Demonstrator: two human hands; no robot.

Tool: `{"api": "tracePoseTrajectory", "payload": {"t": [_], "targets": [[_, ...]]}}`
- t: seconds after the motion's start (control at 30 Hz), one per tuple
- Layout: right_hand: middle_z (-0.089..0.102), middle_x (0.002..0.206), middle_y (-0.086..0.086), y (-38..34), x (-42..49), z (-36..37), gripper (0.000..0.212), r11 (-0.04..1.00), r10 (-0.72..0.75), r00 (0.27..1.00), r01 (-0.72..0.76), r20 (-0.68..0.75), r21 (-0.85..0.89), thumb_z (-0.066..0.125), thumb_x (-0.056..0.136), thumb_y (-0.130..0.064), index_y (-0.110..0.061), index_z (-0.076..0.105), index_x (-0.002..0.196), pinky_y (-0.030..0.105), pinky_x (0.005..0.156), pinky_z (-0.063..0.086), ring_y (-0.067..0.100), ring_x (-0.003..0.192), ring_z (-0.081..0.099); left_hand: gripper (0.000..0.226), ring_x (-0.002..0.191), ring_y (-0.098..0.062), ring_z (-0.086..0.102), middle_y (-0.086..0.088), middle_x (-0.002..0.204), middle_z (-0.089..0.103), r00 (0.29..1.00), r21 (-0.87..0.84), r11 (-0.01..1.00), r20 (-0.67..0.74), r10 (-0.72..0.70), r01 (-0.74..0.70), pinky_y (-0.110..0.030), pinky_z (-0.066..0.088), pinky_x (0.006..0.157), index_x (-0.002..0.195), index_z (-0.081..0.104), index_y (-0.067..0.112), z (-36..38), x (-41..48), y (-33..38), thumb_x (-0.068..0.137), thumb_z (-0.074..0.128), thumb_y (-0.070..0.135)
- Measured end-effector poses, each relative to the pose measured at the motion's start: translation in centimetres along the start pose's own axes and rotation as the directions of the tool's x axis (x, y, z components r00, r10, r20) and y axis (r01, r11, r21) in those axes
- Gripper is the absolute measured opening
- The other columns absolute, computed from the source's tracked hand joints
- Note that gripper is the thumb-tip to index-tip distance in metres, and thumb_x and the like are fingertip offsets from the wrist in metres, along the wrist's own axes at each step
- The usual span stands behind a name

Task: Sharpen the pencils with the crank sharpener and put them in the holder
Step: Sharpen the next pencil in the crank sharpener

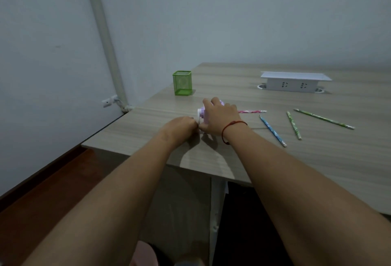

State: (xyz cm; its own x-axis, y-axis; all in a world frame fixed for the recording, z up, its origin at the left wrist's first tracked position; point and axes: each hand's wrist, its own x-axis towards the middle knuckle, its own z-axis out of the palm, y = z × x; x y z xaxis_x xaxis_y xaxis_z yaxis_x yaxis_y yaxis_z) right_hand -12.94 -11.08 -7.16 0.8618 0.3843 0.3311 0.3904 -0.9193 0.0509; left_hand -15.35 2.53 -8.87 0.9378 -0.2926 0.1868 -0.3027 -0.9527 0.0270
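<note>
The crank sharpener [201,115] sits on the table [317,159] toward its left edge, a little in from the near-left corner. The person's right hand [218,117] is clamped over the top of it, fingers wrapped down the far side and thumb at the near side. I take that as bracing, so the light plastic body will not skid or tip when worked. The left hand [182,125] is pressed up against the sharpener's white left end with its fingers curled in. From where I stand, whatever they may be pinching there is hidden, so I cannot tell if that hand grips anything.

A pink pencil [251,111] pokes out from behind the right hand, pointing toward the right edge. Whether it is seated in the sharpener or only lying beside it, I cannot say. A blue pencil [273,131], a short green pencil [294,125] and a long green pencil [323,118] lie loose and apart, further toward the right edge, within easy reach of the right hand.

The green mesh holder [183,85] stands upright near the far-left corner, beyond the sharpener, and looks empty, so the job seems barely begun.
</note>
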Motion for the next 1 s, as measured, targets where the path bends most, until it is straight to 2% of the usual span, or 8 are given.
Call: {"api": "tracePoseTrajectory", "payload": {"t": [0.1,0.2,0.3,0.37,0.53,0.67,0.8,1.0], "targets": [[0.049,0.129,0.008,0.4,-0.1,0.4,0.063,1.0,-0.028,0.998,0.028,-0.053,0.002,0.058,0.081,-0.054,-0.018,0.041,0.13,0.041,0.088,0.043,0.029,0.111,0.054,0.016,0.09,-0.019,0.06,-0.008,0.104,0.065,0.994,-0.011,1.0,0.105,-0.007,0.009,-0.032,0.049,0.087,0.1,0.064,0.012,-0.4,1.6,-0.8,0.092,0.053,0.02],[0.052,0.124,0.006,0.4,-0.2,0.5,0.059,0.999,-0.04,0.995,0.04,-0.091,0.006,0.057,0.081,-0.054,-0.019,0.044,0.126,0.039,0.085,0.043,0.027,0.104,0.055,0.019,0.087,-0.024,0.06,-0.012,0.1,0.066,0.986,0.036,0.999,0.168,-0.016,0.01,-0.034,0.047,0.081,0.099,0.065,0.007,-2.0,3.5,-1.3,0.091,0.053,0.019],[0.051,0.123,0.007,0.4,-0.3,0.2,0.057,0.999,-0.041,0.996,0.041,-0.079,-0.009,0.055,0.083,-0.051,-0.018,0.042,0.128,0.04,0.085,0.043,0.027,0.101,0.055,0.022,0.081,-0.027,0.057,-0.018,0.099,0.067,0.992,0.079,0.996,0.123,0.026,-0.036,-0.03,0.037,0.069,0.096,0.067,0.001,-4.2,4.9,-1.5,0.093,0.05,0.014],[0.05,0.125,0.008,0.4,-0.3,-0.2,0.059,0.999,-0.031,0.998,0.03,-0.056,-0.024,0.055,0.084,-0.05,-0.018,0.039,0.132,0.04,0.087,0.043,0.028,0.103,0.055,0.025,0.084,-0.031,0.061,-0.021,0.099,0.067,0.994,0.103,0.992,0.079,0.069,-0.077,-0.029,0.035,0.067,0.096,0.067,-0.002,-5.2,5.4,-1.7,0.095,0.049,0.015],[0.046,0.133,0.011,-0.2,0.4,-0.6,0.061,0.995,0.035,0.999,-0.034,0.005,-0.095,0.055,0.086,-0.045,-0.015,0.037,0.135,0.041,0.09,0.042,0.031,0.117,0.052,0.026,0.088,-0.034,0.064,-0.019,0.098,0.068,0.985,0.13,0.981,-0.079,0.156,-0.145,-0.035,0.045,0.071,0.094,0.066,0.0,-6.5,4.7,-1.9,0.097,0.048,0.018],[0.041,0.139,0.01,-0.2,0.5,-0.9,0.061,0.996,0.056,0.996,-0.051,0.063,-0.073,0.055,0.088,-0.043,-0.015,0.035,0.138,0.043,0.094,0.04,0.03,0.126,0.047,0.025,0.085,-0.034,0.064,-0.019,0.092,0.067,0.969,0.096,0.981,-0.169,0.182,-0.168,-0.038,0.048,0.071,0.091,0.066,0.001,-6.4,2.1,-1.2,0.096,0.047,0.016],[0.04,0.14,0.01,0.1,0.5,-1.2,0.065,0.998,0.039,0.994,-0.034,0.103,-0.048,0.06,0.086,-0.046,-0.015,0.035,0.138,0.042,0.096,0.04,0.031,0.127,0.047,0.023,0.088,-0.035,0.062,-0.02,0.095,0.066,0.976,0.065,0.987,-0.151,0.156,-0.147,-0.039,0.045,0.074,0.097,0.064,0.002,-4.7,-0.7,0.0,0.097,0.046,0.017],[0.04,0.14,0.011,0.0,0.5,-1.1,0.065,0.998,0.017,0.994,-0.011,0.109,-0.056,0.058,0.087,-0.045,-0.014,0.034,0.138,0.042,0.096,0.04,0.032,0.125,0.047,0.027,0.092,-0.031,0.061,-0.018,0.1,0.065,0.99,0.05,0.996,-0.113,0.08,-0.075,-0.028,0.036,0.071,0.104,0.064,0.001,-3.8,-1.4,0.4,0.098,0.045,0.021]]}}
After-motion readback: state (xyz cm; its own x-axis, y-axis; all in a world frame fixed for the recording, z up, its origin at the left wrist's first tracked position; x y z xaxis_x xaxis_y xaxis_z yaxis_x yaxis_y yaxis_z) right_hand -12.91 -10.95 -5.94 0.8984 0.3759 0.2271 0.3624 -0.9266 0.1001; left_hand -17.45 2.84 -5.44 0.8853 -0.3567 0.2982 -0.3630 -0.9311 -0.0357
